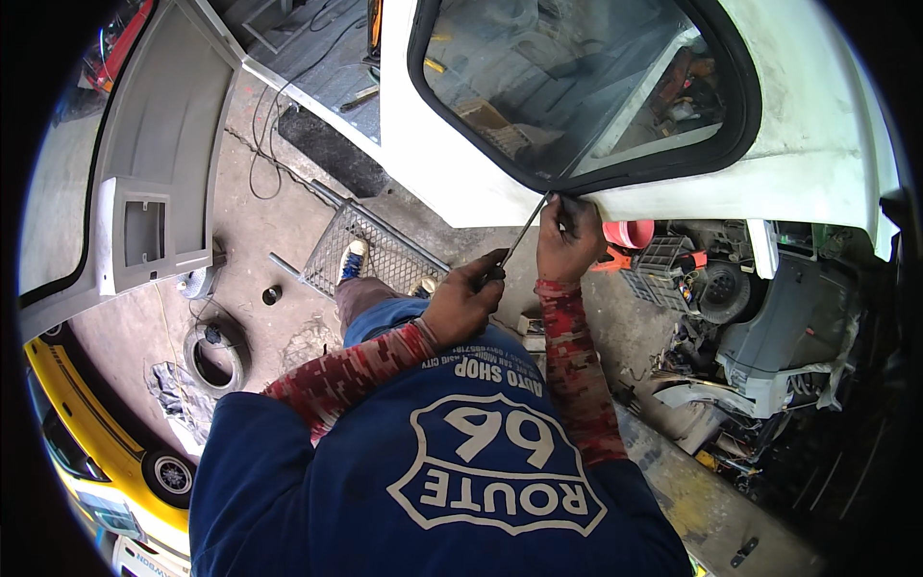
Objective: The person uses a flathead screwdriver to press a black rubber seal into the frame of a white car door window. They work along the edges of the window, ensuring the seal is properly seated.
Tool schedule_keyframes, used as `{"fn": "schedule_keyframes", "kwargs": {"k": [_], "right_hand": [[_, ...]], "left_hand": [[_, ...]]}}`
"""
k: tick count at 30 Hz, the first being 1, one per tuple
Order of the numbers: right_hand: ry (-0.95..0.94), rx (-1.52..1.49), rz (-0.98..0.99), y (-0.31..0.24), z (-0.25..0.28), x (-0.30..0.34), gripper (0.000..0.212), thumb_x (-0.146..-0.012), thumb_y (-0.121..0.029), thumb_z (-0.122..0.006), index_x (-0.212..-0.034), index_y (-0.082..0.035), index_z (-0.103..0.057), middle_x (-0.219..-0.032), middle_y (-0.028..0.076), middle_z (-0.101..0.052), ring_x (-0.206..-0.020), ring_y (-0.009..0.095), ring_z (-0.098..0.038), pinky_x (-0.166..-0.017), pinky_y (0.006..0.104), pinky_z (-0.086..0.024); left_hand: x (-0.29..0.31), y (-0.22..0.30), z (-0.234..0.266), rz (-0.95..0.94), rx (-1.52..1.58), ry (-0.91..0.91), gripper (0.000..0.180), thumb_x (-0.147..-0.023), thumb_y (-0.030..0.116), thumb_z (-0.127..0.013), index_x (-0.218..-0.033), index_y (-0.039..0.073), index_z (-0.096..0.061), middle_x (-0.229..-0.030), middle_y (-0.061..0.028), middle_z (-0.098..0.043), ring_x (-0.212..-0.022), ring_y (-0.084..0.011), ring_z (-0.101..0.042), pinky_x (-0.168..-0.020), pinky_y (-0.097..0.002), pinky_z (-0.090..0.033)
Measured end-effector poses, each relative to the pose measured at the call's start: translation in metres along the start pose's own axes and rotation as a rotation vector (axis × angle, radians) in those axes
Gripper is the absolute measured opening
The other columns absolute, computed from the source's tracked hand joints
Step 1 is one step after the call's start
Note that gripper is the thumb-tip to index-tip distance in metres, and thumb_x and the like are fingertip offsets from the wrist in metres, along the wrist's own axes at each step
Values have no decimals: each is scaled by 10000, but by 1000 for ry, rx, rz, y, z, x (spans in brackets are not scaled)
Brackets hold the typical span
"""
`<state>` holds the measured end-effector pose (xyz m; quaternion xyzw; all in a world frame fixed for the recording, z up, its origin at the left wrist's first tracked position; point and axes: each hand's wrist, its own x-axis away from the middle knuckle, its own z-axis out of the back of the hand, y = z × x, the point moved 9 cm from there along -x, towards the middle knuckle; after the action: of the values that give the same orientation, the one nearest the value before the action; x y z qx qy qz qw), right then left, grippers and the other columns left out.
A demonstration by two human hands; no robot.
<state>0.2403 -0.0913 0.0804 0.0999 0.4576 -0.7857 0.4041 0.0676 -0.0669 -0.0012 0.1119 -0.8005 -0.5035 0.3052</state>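
Our left hand (pixel 466 299) grasps the thin rod-like tool (pixel 523 234) by its lower end. Its long axis slants up and rightward, the tip pointing at the lower corner of the window's black seal (pixel 744 91). Our right hand (pixel 569 240) bunches its fingers there; what they pinch, we cannot tell.

One head cam, L of the worn pair: wide fisheye, upright, unmirrored. Looks steeply down from wearer's head, facing fwd over the shirt (pixel 481 462), v. close, lower ctr. L hand (pixel 464 298) & R hand (pixel 569 240) near, abt. mid-view; R hand by lower edge of window (pixel 567 77). Floor (pixel 288 337) well below, farther off. Door (pixel 154 106) edges bend twd dark L rim.
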Motion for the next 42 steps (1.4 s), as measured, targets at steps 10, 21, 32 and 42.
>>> {"fn": "schedule_keyframes", "kwargs": {"k": [10,21,32,42], "right_hand": [[95,-132,-168,8,8,10,120,-870,-13,-760,-970,7,-698,-881,115,-732,-734,141,-699,-630,289,-553],[109,-50,-364,46,-5,27,116,-892,-102,-744,-942,2,-736,-788,117,-738,-685,221,-725,-657,343,-568],[143,-166,-629,60,-16,43,403,-988,-340,-685,-1037,57,-731,-842,140,-737,-619,176,-681,-491,294,-527],[254,-427,-840,67,-61,62,644,-1041,-500,-534,-1003,127,-677,-792,175,-705,-631,224,-664,-523,322,-528]], "left_hand": [[0,26,22,-1,-280,-84,549,-976,198,-551,-1489,14,-476,-1158,-187,-697,-918,-241,-687,-825,-335,-548],[8,46,38,-96,-457,-146,511,-997,154,-539,-1489,34,-478,-1204,-225,-694,-1042,-262,-698,-927,-358,-550],[20,62,57,-262,-548,-72,506,-957,187,-562,-1447,69,-518,-1121,-214,-724,-1023,-351,-722,-936,-425,-567],[55,81,89,-308,-649,-51,458,-941,171,-575,-1386,66,-564,-1081,-170,-744,-962,-326,-732,-892,-426,-577]]}}
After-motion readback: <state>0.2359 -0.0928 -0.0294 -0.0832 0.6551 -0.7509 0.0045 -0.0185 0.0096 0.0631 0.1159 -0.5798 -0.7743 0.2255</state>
